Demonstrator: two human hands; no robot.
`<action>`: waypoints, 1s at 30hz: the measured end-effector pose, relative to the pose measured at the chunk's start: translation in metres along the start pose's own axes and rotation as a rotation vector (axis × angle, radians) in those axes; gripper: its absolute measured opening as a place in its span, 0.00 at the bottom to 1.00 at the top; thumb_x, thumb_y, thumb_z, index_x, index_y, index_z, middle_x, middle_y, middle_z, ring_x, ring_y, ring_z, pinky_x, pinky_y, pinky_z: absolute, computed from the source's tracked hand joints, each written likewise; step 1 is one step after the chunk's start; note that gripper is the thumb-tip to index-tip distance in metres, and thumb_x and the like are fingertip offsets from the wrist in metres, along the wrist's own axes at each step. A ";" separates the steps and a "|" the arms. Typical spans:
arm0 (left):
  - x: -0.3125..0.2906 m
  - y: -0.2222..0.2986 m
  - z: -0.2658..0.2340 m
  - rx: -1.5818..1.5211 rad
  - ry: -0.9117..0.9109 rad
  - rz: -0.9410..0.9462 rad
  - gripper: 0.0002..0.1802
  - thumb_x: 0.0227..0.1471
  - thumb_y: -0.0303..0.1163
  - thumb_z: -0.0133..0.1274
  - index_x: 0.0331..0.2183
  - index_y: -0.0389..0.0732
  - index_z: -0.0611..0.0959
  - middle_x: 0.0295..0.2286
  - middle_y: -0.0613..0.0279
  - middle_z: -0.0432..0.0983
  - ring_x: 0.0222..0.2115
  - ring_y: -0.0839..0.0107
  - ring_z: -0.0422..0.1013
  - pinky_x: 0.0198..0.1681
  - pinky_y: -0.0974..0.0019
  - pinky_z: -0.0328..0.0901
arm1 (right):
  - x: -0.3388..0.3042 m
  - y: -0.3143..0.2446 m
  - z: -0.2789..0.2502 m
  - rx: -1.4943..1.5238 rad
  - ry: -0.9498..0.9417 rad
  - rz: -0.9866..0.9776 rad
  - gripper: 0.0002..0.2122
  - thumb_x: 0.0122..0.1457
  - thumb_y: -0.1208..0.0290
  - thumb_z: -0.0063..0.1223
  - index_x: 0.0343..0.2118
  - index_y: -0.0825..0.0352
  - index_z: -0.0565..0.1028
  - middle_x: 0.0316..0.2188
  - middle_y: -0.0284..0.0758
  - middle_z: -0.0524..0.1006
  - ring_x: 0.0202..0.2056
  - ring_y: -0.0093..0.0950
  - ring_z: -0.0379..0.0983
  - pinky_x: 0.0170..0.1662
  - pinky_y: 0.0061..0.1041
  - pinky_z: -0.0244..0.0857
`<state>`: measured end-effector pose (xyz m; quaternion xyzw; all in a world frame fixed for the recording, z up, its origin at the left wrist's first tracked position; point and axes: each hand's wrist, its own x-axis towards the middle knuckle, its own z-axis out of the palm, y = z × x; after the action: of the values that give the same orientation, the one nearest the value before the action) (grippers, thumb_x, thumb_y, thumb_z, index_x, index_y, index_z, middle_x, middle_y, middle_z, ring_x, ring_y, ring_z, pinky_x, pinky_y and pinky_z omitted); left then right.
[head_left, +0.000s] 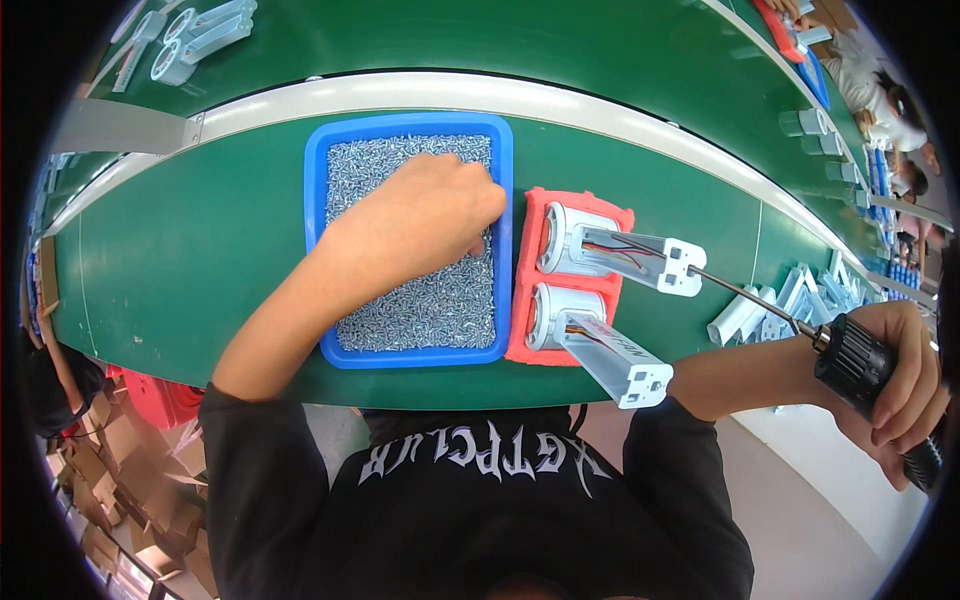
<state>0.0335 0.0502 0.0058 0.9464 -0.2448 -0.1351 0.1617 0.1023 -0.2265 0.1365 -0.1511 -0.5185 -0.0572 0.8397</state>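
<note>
My left hand (437,205) is over a blue tray (316,190) full of small silvery screws (420,312). Its fingers are curled down at the tray's right side; whatever they pinch is hidden. My right hand (908,385) grips a black electric screwdriver (855,362) whose long thin bit points left. The bit's tip meets the end plate of the upper white fan housing (630,258), which has coloured wires inside. Below it lies a second white fan housing (612,362), also with wires. Both round ends sit in a red foam holder (521,300) beside the tray.
Several white plastic parts (800,300) lie at the right of the green table (180,260). More white parts (205,38) are on the far surface past a pale rail (420,88). Cardboard (130,490) fills the floor at left. Other people (880,95) work at far right.
</note>
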 end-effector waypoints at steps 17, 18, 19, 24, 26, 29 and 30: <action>0.014 0.016 -0.006 -0.947 0.307 0.068 0.05 0.42 0.16 0.61 0.25 0.36 0.83 0.24 0.63 0.78 0.24 0.74 0.71 0.31 0.72 0.68 | 0.000 -0.007 -0.003 -0.145 0.018 0.028 0.17 0.59 0.63 0.56 0.48 0.64 0.71 0.19 0.28 0.73 0.14 0.21 0.69 0.18 0.20 0.72; 0.016 0.020 0.002 -1.138 0.294 0.067 0.06 0.43 0.16 0.61 0.26 0.36 0.83 0.25 0.63 0.78 0.24 0.75 0.71 0.32 0.73 0.68 | 0.000 -0.004 -0.003 -0.116 -0.003 0.027 0.17 0.60 0.63 0.56 0.48 0.64 0.71 0.19 0.28 0.73 0.14 0.21 0.69 0.18 0.20 0.72; 0.018 0.023 0.009 -1.330 0.279 0.067 0.06 0.44 0.15 0.60 0.26 0.36 0.84 0.25 0.64 0.78 0.25 0.76 0.71 0.32 0.74 0.68 | 0.000 -0.002 -0.004 -0.086 -0.025 0.025 0.17 0.60 0.63 0.55 0.49 0.64 0.70 0.19 0.28 0.72 0.14 0.21 0.69 0.18 0.20 0.72; 0.018 0.042 0.014 -1.662 0.308 0.030 0.08 0.45 0.15 0.60 0.30 0.37 0.85 0.28 0.62 0.78 0.27 0.77 0.71 0.33 0.76 0.68 | 0.001 -0.013 -0.005 -0.106 -0.039 0.117 0.17 0.61 0.62 0.54 0.49 0.64 0.70 0.19 0.28 0.72 0.14 0.21 0.69 0.17 0.21 0.72; 0.018 0.044 0.016 -1.709 0.324 0.017 0.08 0.45 0.15 0.60 0.31 0.37 0.86 0.28 0.62 0.78 0.27 0.77 0.71 0.34 0.76 0.68 | 0.001 -0.013 -0.005 -0.121 -0.037 0.148 0.17 0.61 0.62 0.54 0.50 0.64 0.69 0.19 0.28 0.72 0.14 0.21 0.69 0.17 0.21 0.72; 0.017 0.045 0.022 -1.564 0.406 0.089 0.09 0.45 0.15 0.60 0.31 0.37 0.86 0.30 0.62 0.78 0.27 0.77 0.71 0.34 0.76 0.67 | -0.001 -0.006 -0.003 -0.117 -0.008 0.118 0.17 0.61 0.62 0.54 0.50 0.65 0.69 0.19 0.28 0.72 0.14 0.22 0.69 0.17 0.21 0.72; 0.017 0.045 0.023 -1.515 0.433 0.112 0.10 0.45 0.15 0.60 0.32 0.37 0.86 0.30 0.61 0.78 0.28 0.77 0.71 0.34 0.76 0.67 | -0.001 -0.004 -0.002 -0.115 0.002 0.108 0.17 0.61 0.62 0.54 0.50 0.65 0.69 0.19 0.28 0.72 0.14 0.22 0.69 0.17 0.21 0.72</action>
<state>0.0211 -0.0007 -0.0014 0.5699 -0.0966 -0.0695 0.8130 0.1026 -0.2309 0.1350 -0.2266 -0.5046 -0.0417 0.8320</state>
